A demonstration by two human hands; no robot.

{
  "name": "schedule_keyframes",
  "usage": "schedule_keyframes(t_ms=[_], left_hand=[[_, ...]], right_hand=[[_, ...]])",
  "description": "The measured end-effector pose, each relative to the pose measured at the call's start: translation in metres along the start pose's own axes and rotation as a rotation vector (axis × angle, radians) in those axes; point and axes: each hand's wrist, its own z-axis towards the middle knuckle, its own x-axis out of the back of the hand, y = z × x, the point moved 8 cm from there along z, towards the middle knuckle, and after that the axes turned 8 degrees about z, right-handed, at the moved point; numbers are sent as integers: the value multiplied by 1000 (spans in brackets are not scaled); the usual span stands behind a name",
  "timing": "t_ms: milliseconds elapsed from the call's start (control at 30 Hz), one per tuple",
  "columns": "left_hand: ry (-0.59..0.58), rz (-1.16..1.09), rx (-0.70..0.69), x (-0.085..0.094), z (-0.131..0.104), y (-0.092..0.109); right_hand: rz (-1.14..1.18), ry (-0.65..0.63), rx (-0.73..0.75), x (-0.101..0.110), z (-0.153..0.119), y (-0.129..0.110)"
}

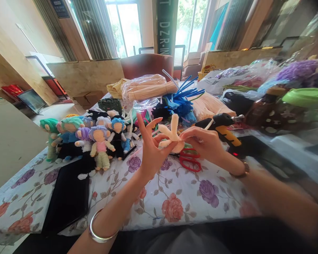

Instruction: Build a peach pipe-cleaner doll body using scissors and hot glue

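Between my two hands, above the table, is a cream-coloured fuzzy piece (174,128) of bent pipe cleaner with several stubby prongs. My left hand (153,151), with a silver bangle on its wrist, pinches the piece from the left between thumb and a finger; its other fingers stretch upward. From the right, my right hand (204,143) has its fingertips closed on the same piece near its base. Red-handled scissors (190,160) lie on the table just below, their blades partly hidden behind the hands.
Several small pipe-cleaner dolls (100,141) stand at the left, by a black tablet-like slab (66,197). Bundles of peach pipe cleaners (151,90) and blue pipe cleaners (181,102) lie behind. A black-and-yellow glue gun (222,127) rests at right, near a brown bottle (266,109).
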Motion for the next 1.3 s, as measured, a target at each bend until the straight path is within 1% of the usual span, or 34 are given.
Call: schedule_keyframes(t_ms=[67, 133, 200, 300, 400, 500, 633, 733, 867, 1033, 1100, 1233, 1300], left_hand=[[-14, -11, 77, -1, 1, -6], [-57, 0, 168, -3, 2, -16], [-138, -26, 279, -9, 0, -28], [-260, -196, 465, -22, -8, -42], [-302, -343, 590, -29, -15, -46], [-304, -370, 649, -29, -17, -46], [-297, -384, 668, -27, -18, -46], [-278, -395, 676, -25, -18, -47], [-242, -384, 708, -22, -17, -47], [-243, -358, 718, -20, -16, -46], [-246, -312, 689, -18, -15, -47], [-216, -128, 574, -8, -8, -47], [-209, -86, 528, -6, -5, -45]], right_hand=[[22, 32, 10, 1, -2, 1], [24, 57, 13, 2, -3, 1], [15, 82, 23, 4, -3, 1], [10, 97, 40, 4, -3, 0], [2, 103, 40, 4, -2, -1], [-16, 94, 72, 2, -1, -5], [-9, 31, 158, -3, 1, -14], [-6, 3, 200, -4, 1, -17], [-77, -37, 267, -7, 0, -18], [-145, -94, 325, -10, 0, -20], [-151, -111, 340, -10, 0, -21], [-136, -137, 350, -13, -2, -19], [-126, -142, 344, -14, -2, -17]])
